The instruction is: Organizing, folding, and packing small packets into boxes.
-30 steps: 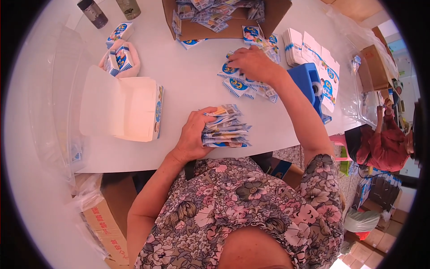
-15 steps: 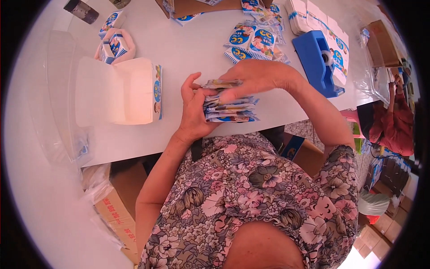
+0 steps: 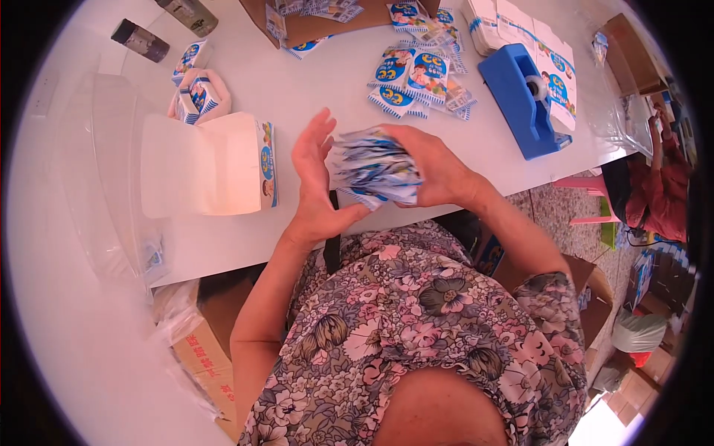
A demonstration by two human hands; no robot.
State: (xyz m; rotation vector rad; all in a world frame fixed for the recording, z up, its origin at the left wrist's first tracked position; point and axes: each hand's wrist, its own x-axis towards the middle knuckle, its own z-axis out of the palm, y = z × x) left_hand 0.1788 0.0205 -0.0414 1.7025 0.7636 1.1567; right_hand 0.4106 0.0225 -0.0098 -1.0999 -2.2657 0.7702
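A thick stack of small blue-and-white packets (image 3: 378, 167) is held on edge above the near part of the table, slightly blurred. My right hand (image 3: 439, 167) wraps round its right side, thumb and fingers at the two ends. My left hand (image 3: 314, 175) stands at the stack's left with fingers stretched and apart, its thumb reaching under the near end; whether it touches the packets I cannot tell. To the left lies a white carton (image 3: 223, 167) on its side, its open mouth and flap showing a bare inside.
Loose packets (image 3: 413, 74) lie in a pile beyond my hands. A blue tape dispenser (image 3: 520, 104) stands right, beside flat printed cartons (image 3: 547, 56). A pink bowl (image 3: 216, 89) with packets, two jars (image 3: 141, 41) and a brown cardboard box (image 3: 349, 26) are farther back. Another person (image 3: 658, 189) is at far right.
The packets have been gathered into a tighter, upright stack. My right hand has moved from its top to its right side, and my left hand has loosened its fingers.
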